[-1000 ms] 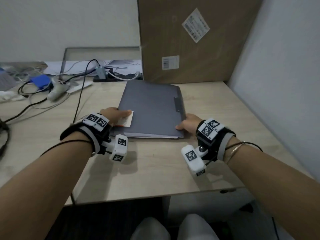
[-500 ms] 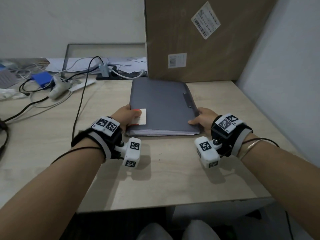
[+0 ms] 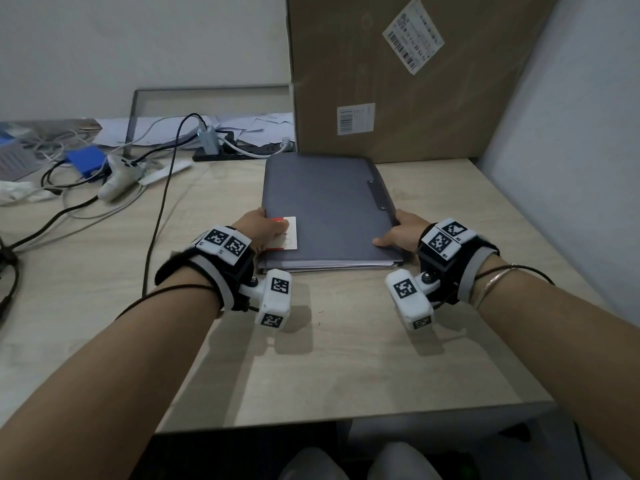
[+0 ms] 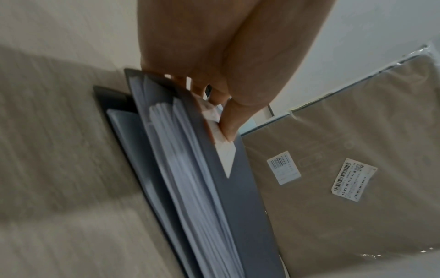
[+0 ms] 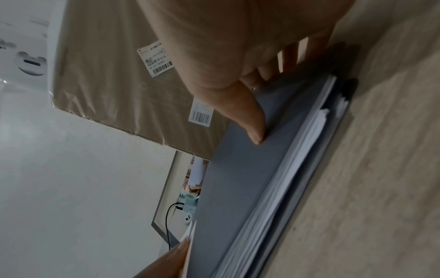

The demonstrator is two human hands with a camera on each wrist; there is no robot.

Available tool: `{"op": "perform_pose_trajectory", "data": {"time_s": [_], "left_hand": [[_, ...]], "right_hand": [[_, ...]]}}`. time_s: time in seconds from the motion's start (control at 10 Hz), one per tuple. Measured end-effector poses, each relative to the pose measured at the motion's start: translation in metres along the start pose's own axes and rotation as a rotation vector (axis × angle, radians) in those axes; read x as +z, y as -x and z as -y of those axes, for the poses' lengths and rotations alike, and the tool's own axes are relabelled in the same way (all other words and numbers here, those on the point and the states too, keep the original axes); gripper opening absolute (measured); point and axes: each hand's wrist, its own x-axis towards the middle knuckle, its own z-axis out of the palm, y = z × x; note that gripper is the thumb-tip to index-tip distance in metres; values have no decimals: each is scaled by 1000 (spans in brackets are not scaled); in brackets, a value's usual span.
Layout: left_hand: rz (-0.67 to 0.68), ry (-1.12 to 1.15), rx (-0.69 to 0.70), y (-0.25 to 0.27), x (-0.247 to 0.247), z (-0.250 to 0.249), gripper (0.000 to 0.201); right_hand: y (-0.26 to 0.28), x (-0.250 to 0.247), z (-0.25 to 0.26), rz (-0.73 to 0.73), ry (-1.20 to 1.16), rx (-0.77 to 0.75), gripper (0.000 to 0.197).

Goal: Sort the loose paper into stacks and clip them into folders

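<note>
Both hands grip the stack of grey folders [image 3: 329, 209] by its near corners. My left hand [image 3: 258, 228] has its thumb on top, over the white-and-red label [image 3: 289, 233], with fingers curled under the left edge; my right hand [image 3: 403, 233] has its thumb flat on the top cover and fingers wrapped round the right edge. Neither hand is slack.

Position: the stack sits toward the table's [image 3: 346, 358] back edge, right of centre, its far end close to the cardboard box [image 3: 398, 81] standing at the back right corner. Whether the two touch I cannot tell from the head view.

Contents: the wrist views show white sheets [image 4: 185, 150] sandwiched between the covers, more than one folder deep. The left-wrist picture is blurred, so I would not count folders.

Step in hand, as I judge it: papers are already filed; I am squaring or placing the finished stack. The clip bar [image 3: 377, 195] shows on the top cover near the right edge.

Next move calls for: even pressure from both sides, so that no sheets fan out; loose paper [image 3: 249, 124] lies beyond the table's back edge.
</note>
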Motion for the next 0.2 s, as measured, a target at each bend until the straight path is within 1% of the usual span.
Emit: {"op": "perform_pose_trajectory", "data": {"time_s": [0.1,0.2], "left_hand": [[-15,-46,-18,0,0,-2,19],[8,-71,-8,3,-4,-7,39]], "right_hand": [[6,-2,3,5,46,26,81],[15,-5,4,-82,1,-2,83]]}}
